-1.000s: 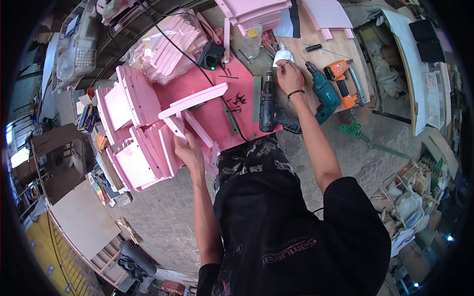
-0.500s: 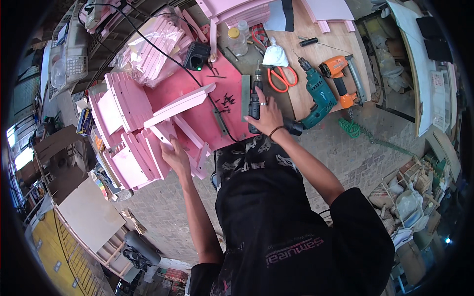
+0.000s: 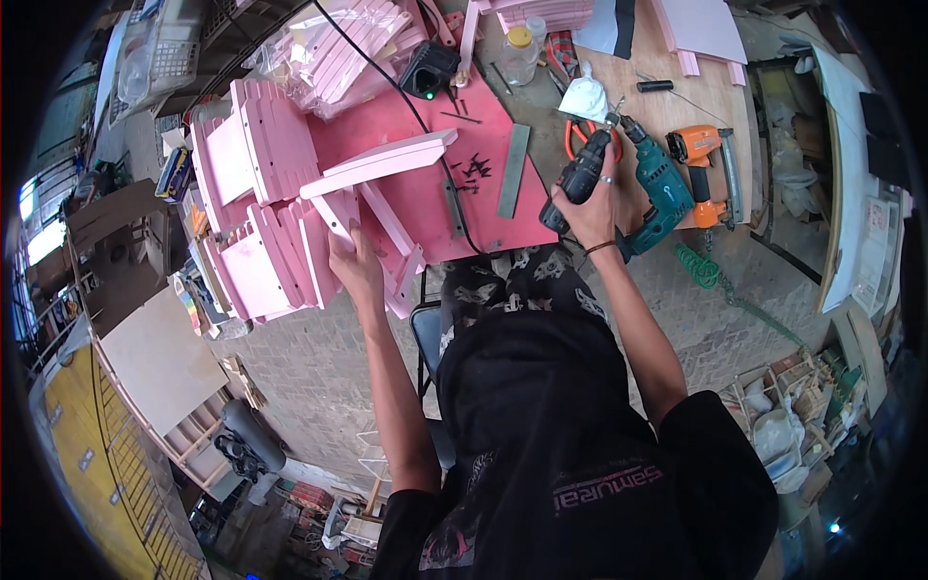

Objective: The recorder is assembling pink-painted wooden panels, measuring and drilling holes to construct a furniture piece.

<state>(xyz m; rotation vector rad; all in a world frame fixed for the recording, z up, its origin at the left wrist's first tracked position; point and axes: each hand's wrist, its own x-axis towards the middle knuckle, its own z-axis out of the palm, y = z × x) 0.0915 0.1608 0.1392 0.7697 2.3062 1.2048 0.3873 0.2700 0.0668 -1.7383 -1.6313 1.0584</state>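
Note:
My left hand (image 3: pixel 358 266) is closed around one leg of a pink wooden frame (image 3: pixel 382 162), whose slanting bars stand over the pink tabletop (image 3: pixel 416 114). My right hand (image 3: pixel 592 215) wraps a black cordless drill (image 3: pixel 583 166), its chuck pointing away from me. Just beyond its tip are red-handled scissors (image 3: pixel 571 141), partly covered by a white pouch (image 3: pixel 585 98). Dark screws (image 3: pixel 474 169) lie scattered between my hands, next to a flat green strip (image 3: pixel 514 172).
Stacked pink slatted parts (image 3: pixel 275 140) fill the left side. A teal corded drill (image 3: pixel 665 184) and an orange nail gun (image 3: pixel 698 145) lie right. A black charger (image 3: pixel 430 70) with a green light, a yellow-lidded jar (image 3: pixel 520 58) and a black cable (image 3: pixel 372 63) are farther back.
My right hand has picked the black drill up off the table and brought it rightward, tilted. My left hand keeps its hold on the pink frame. The whole view has shifted slightly.

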